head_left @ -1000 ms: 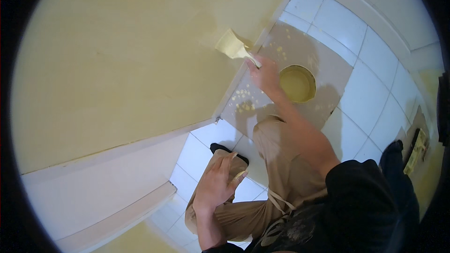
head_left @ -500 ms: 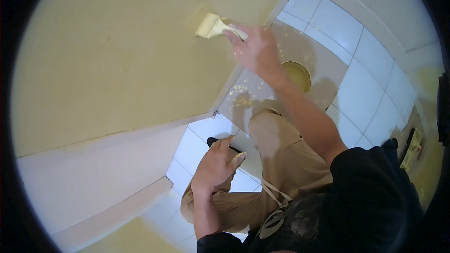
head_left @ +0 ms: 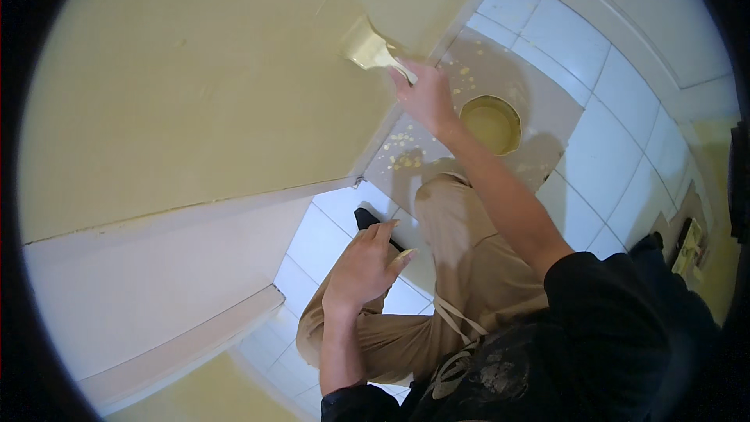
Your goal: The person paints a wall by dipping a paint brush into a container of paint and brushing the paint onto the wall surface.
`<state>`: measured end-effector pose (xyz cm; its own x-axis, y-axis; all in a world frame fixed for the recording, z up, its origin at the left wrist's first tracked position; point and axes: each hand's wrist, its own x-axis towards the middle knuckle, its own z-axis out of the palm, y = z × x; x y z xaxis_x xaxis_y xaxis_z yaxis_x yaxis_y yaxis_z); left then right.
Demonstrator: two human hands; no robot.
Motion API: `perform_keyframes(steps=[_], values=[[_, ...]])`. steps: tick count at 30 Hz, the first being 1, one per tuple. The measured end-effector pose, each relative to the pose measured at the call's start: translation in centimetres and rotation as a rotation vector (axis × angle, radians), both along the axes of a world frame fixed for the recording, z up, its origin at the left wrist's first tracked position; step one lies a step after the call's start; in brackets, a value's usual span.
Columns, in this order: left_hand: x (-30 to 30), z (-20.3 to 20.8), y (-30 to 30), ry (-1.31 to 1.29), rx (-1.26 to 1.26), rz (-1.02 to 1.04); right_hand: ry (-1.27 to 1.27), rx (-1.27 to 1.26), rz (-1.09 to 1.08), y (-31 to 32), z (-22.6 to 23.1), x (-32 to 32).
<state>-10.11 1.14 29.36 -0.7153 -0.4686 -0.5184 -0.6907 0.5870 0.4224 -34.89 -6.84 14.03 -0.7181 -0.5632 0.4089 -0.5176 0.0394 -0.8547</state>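
Observation:
A wide paintbrush [head_left: 367, 47] with pale yellow bristles is gripped by its light handle in my right hand [head_left: 427, 95]. Its bristles lie against the yellow-painted wall [head_left: 195, 101], near the wall's lower edge. Just beyond my right forearm, a round container [head_left: 519, 126] holds yellow paint [head_left: 491, 126]. My left hand [head_left: 361, 270] is over my bent left knee, its fingers apart and nothing in them. Yellow paint marks show on its fingertips.
A paint-spotted brown sheet [head_left: 543, 98] lies under the container on white floor tiles [head_left: 605, 148]. A pale panelled door [head_left: 625, 12] stands at upper right. At far right is a yellow-smeared tool [head_left: 687, 246]. An unpainted pale band [head_left: 156, 273] runs below the yellow wall.
My right hand has shifted slightly right and down with the brush, which has turned at a different angle. More of the paint container shows now. The left hand stays at the knee.

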Motion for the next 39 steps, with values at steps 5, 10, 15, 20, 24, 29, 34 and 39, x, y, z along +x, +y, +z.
perform_keyframes(steps=[5, 10, 15, 20, 24, 29, 34, 39], values=[[-0.7, -1.2, -0.5, -0.048, 0.031, 0.012, -0.067, 0.393, 0.022, 2.0, -4.0, -0.4], [-0.9, -1.9, -0.8, -0.076, 0.007, -0.009, 0.072, 0.509, -0.008, 3.4, -1.9, -0.7], [-0.9, -2.8, -0.9, -0.073, 0.019, 0.038, 0.095, 0.449, 0.087, 2.1, 8.9, -0.1], [-0.5, -3.0, -1.1, -0.049, -0.002, 0.023, -0.071, 0.306, 0.038, 4.1, 19.9, 1.8], [-0.2, -2.5, -0.9, -0.012, -0.025, 0.060, -0.032, -0.048, 0.074, 4.4, 19.2, 1.2], [-1.2, -3.6, -1.7, 0.062, -0.007, 0.077, 0.217, 0.116, 0.011, 2.3, 5.0, -1.0], [-1.9, -3.5, -0.1, 0.128, -0.088, 0.113, 0.009, 0.534, 0.022, 2.7, -0.8, 0.3], [-2.4, -2.8, -0.1, 0.167, -0.084, 0.071, 0.285, 0.578, 0.000, 4.1, -4.1, -1.1]])
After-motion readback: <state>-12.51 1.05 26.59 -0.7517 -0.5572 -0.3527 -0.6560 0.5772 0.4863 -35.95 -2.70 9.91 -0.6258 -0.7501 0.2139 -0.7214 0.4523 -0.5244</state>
